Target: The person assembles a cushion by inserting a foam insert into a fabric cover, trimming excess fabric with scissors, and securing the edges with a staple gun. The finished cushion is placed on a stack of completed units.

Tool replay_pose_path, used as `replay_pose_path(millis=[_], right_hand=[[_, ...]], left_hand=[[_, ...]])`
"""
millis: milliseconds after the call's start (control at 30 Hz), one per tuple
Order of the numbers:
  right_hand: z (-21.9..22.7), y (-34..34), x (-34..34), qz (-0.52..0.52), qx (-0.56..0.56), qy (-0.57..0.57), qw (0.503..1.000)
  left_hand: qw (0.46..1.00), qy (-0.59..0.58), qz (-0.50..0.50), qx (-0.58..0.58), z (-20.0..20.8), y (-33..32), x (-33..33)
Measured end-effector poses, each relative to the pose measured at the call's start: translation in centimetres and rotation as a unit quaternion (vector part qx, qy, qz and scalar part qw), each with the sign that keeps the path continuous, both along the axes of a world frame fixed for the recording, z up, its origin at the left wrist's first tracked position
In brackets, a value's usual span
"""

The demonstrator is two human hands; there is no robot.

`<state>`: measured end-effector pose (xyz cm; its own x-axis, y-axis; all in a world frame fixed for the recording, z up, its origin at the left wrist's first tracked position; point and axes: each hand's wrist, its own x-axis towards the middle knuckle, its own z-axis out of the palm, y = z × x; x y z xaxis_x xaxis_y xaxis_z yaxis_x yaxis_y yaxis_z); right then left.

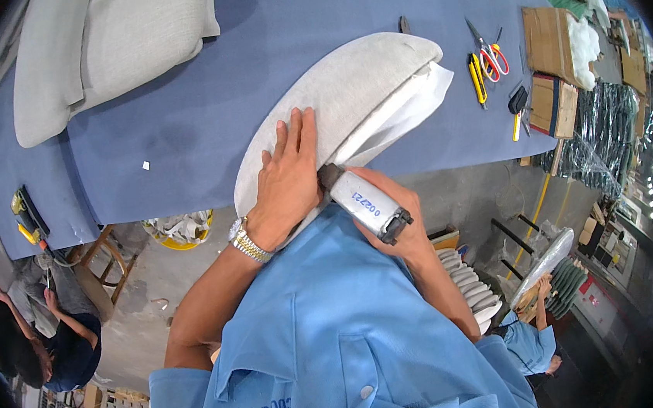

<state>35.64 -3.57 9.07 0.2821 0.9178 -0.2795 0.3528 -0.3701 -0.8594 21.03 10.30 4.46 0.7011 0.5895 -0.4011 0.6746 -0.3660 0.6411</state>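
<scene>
A curved, pale grey upholstered cushion (332,87) lies across the front of the blue-covered table, with white lining fabric (404,112) loose along its inner edge. My left hand (290,172) rests flat on the cushion's near left part, fingers stretched out, a metal watch on the wrist. In my right hand (401,209) is a staple gun (369,200) with a light grey body. Its dark nose meets the cushion's near edge, just right of my left hand. The thumb of the left hand and the contact point of the nose are partly hidden.
Red-handled scissors (494,61) and a yellow utility knife (478,79) lie on the table's right. More grey upholstered pieces (126,47) are at the back left. Another tool (29,218) sits at the left edge. Cardboard boxes (549,44) stand beyond the right end. Other people (74,342) work nearby.
</scene>
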Motion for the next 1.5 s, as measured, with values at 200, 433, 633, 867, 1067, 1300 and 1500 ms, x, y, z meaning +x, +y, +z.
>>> replay_pose_path(millis=[200, 433, 633, 867, 1067, 1300, 1500], right_hand=[[-0.5, 2.5, -0.4, -0.003, 0.076, 0.052, 0.996], [3.0, 6.7, 2.9, 0.048, 0.089, -0.072, 0.992], [0.3, 4.4, 5.9, 0.050, 0.075, -0.160, 0.983], [-0.4, 1.4, 5.1, 0.008, 0.070, -0.077, 0.995], [-2.8, 0.2, 6.0, -0.014, 0.125, -0.063, 0.990], [-4.2, -0.3, 5.1, -0.031, 0.114, -0.023, 0.993], [-0.3, -0.3, 4.8, 0.003, 0.089, -0.036, 0.995]], left_hand=[[0.993, -0.100, -0.010, 0.058, -0.9, 2.3, -0.6], [0.979, -0.180, 0.043, 0.084, 1.6, 4.5, 1.4], [0.975, -0.174, 0.039, 0.131, -2.0, 2.1, 4.5], [0.988, -0.146, 0.040, 0.027, -1.2, 1.8, 4.4], [0.898, -0.279, -0.007, -0.340, -4.1, 5.7, 0.9], [0.981, -0.174, 0.005, -0.088, -4.8, 1.0, 1.2], [0.996, -0.007, 0.013, -0.085, -0.5, 0.7, 2.2]])
